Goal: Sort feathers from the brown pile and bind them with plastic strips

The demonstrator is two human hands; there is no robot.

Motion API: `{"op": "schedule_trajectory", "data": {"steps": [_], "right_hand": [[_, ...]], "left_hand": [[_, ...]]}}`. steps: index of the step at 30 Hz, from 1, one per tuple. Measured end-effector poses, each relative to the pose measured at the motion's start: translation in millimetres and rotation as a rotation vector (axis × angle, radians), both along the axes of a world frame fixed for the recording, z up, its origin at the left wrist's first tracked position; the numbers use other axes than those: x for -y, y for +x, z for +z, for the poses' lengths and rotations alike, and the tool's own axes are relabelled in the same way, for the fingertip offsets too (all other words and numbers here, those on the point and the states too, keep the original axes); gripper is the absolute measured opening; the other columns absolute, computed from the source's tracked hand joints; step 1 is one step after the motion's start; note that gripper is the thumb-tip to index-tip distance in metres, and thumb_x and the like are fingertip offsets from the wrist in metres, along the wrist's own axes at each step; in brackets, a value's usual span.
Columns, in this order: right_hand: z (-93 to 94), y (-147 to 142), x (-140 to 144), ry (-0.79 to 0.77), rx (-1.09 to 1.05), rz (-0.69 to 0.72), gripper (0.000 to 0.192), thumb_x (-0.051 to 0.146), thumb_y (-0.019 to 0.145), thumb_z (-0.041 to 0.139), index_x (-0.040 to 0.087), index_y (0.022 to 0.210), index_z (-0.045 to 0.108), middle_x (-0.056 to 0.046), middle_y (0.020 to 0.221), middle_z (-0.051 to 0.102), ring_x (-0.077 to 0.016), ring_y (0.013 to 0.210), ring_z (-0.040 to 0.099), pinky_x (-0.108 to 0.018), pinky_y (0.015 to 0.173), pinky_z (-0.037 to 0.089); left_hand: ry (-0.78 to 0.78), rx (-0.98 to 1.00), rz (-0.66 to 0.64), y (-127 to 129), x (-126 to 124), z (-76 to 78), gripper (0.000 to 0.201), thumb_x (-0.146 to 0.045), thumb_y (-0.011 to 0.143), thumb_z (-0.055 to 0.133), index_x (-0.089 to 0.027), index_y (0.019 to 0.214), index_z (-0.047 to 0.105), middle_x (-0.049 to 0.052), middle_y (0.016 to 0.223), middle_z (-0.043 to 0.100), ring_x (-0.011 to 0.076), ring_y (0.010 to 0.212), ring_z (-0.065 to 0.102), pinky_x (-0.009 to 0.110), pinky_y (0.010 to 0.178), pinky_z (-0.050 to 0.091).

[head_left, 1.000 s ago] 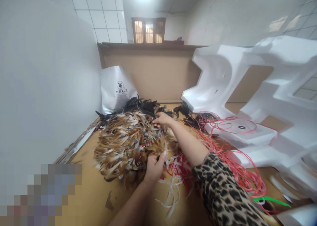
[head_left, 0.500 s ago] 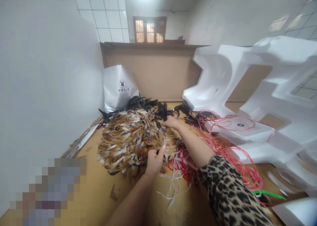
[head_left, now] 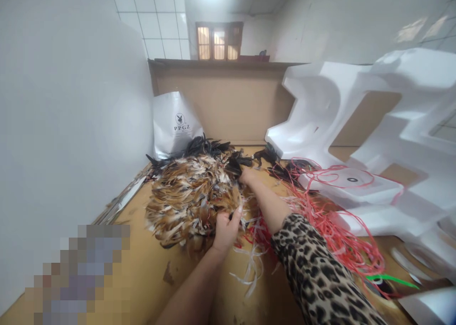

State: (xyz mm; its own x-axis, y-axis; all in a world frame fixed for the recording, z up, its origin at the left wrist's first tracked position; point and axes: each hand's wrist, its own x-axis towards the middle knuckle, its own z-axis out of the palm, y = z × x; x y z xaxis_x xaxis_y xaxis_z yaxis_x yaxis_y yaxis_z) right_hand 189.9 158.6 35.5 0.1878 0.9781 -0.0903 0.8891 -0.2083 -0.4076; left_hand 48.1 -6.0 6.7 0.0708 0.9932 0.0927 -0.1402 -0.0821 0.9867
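A wide, bushy pile of brown and cream feathers (head_left: 188, 196) lies on the table in front of me. My left hand (head_left: 228, 230) is closed at its near right edge, thumb up, with brown feathers in the grip; the other fingertips are partly buried. Against the pile's upper right side, my right hand (head_left: 248, 177) is closed with its fingers down among the feathers, so their tips are hidden. Black feathers (head_left: 237, 163) stick out just beyond that hand. More black feathers (head_left: 204, 147) line the back of the pile.
Behind the pile stands a white bag (head_left: 178, 120) with a rabbit logo. Tangled red strings (head_left: 338, 230) and white ribbon strips (head_left: 251, 263) lie to the right. White foam packing (head_left: 313, 92) rises at the back right, and a cardboard wall (head_left: 228, 101) closes the far side.
The black feathers beside my right hand have tipped over to the right, and that hand has shifted slightly. My left hand keeps its place at the pile's edge. The view has moved slightly.
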Motion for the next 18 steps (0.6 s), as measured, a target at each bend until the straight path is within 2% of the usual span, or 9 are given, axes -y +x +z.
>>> {"op": "schedule_trajectory", "data": {"steps": [2, 4, 7, 10, 12, 14, 18], "right_hand": [[4.6, -16, 1, 0.032, -0.021, 0.005, 0.027, 0.02, 0.06, 0.064, 0.008, 0.085, 0.062, -0.018, 0.088, 0.062, -0.0232, 0.085, 0.059, -0.026, 0.069, 0.045], [12.9, -34, 3, 0.07, -0.068, 0.054, 0.028, 0.022, 0.063, 0.063, 0.009, 0.088, 0.061, -0.016, 0.09, 0.062, -0.0216, 0.086, 0.058, -0.023, 0.069, 0.044], [27.5, -53, 9, 0.064, -0.189, 0.199, 0.03, 0.033, 0.064, 0.063, 0.013, 0.087, 0.06, -0.007, 0.074, 0.063, -0.0145, 0.069, 0.059, -0.019, 0.059, 0.046], [42.2, -48, 15, -0.031, -0.525, 0.376, 0.037, 0.032, 0.056, 0.07, 0.012, 0.085, 0.058, 0.0, 0.056, 0.058, -0.0103, 0.051, 0.054, -0.02, 0.048, 0.046], [50.1, -30, 18, -0.033, -0.771, 0.316, 0.038, 0.018, 0.05, 0.074, 0.011, 0.083, 0.056, 0.002, 0.053, 0.057, -0.0094, 0.049, 0.053, -0.02, 0.047, 0.048], [54.1, -4, 21, 0.033, -1.012, 0.148, 0.032, 0.007, 0.051, 0.071, 0.009, 0.079, 0.055, -0.001, 0.056, 0.059, -0.0116, 0.053, 0.057, -0.022, 0.051, 0.05], [47.0, 43, 29, 0.136, -1.047, 0.016, 0.013, 0.005, 0.064, 0.06, 0.009, 0.076, 0.054, -0.005, 0.06, 0.059, -0.013, 0.059, 0.06, -0.022, 0.054, 0.052]], "left_hand": [[0.0, -0.002, 0.006, 0, 0, -0.4, 0.038, -0.043, 0.065, 0.057, -0.013, 0.043, 0.051, -0.001, 0.034, 0.043, 0.0085, 0.038, 0.041, 0.019, 0.042, 0.032], [0.02, -0.022, 0.0, -1, -1, -1.3, 0.039, -0.044, 0.067, 0.055, -0.013, 0.044, 0.05, -0.001, 0.035, 0.042, 0.0077, 0.037, 0.039, 0.019, 0.041, 0.031], [0.051, -0.064, -0.016, -1, -1, -3.2, 0.04, -0.045, 0.069, 0.052, -0.012, 0.048, 0.052, -0.001, 0.036, 0.044, 0.0071, 0.037, 0.039, 0.019, 0.041, 0.031], [0.046, -0.077, 0.001, 0, -1, -3.6, 0.04, -0.045, 0.07, 0.051, -0.012, 0.049, 0.054, -0.001, 0.037, 0.045, 0.0073, 0.037, 0.04, 0.019, 0.042, 0.032], [0.034, -0.075, 0.011, 0, -1, -2.4, 0.039, -0.044, 0.07, 0.051, -0.012, 0.048, 0.054, -0.001, 0.036, 0.045, 0.008, 0.038, 0.041, 0.02, 0.043, 0.033], [0.021, -0.065, 0.009, 0, 0, -0.4, 0.038, -0.043, 0.069, 0.053, -0.012, 0.047, 0.054, 0.0, 0.035, 0.045, 0.0093, 0.039, 0.044, 0.02, 0.045, 0.035], [-0.002, -0.011, -0.008, 1, 2, 3.0, 0.034, -0.04, 0.066, 0.057, -0.013, 0.045, 0.055, 0.0, 0.033, 0.044, 0.0122, 0.043, 0.049, 0.021, 0.046, 0.037]]}}
